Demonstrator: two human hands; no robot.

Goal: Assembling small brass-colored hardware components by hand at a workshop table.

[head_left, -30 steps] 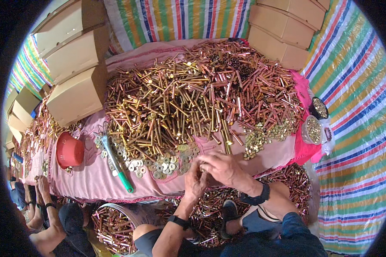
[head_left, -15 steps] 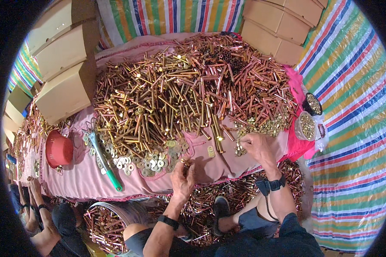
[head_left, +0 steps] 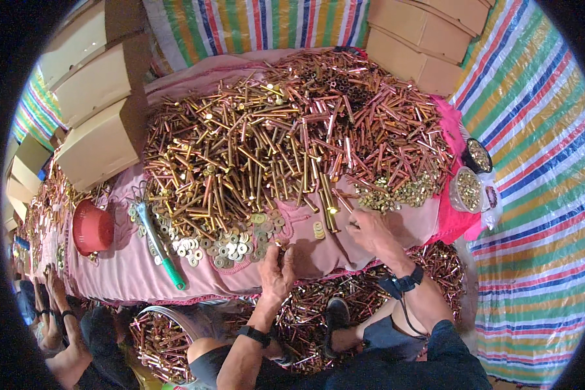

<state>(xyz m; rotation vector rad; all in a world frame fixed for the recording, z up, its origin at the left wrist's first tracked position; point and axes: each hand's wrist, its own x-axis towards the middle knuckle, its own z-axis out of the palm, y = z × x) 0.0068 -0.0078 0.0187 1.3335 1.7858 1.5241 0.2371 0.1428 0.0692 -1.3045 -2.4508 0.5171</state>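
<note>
Many bolts (head_left: 253, 149) heaped across the pink-covered table (head_left: 208, 278), head view. Near edge: left hand (head_left: 277, 273) pinching small metal piece (head_left: 279, 244), partly hidden; right hand (head_left: 372, 233) fingers curled, cannot tell whether grasping anything. Washers (head_left: 234, 248) beside left hand; nuts (head_left: 396, 196) toward right edge.

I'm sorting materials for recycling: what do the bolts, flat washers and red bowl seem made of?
Bolts: probably plated steel, given their glossy golden sheen. Flat washers: likely plated metal, with silvery glints. Red bowl: probably plastic, judging by its even colour.
</note>
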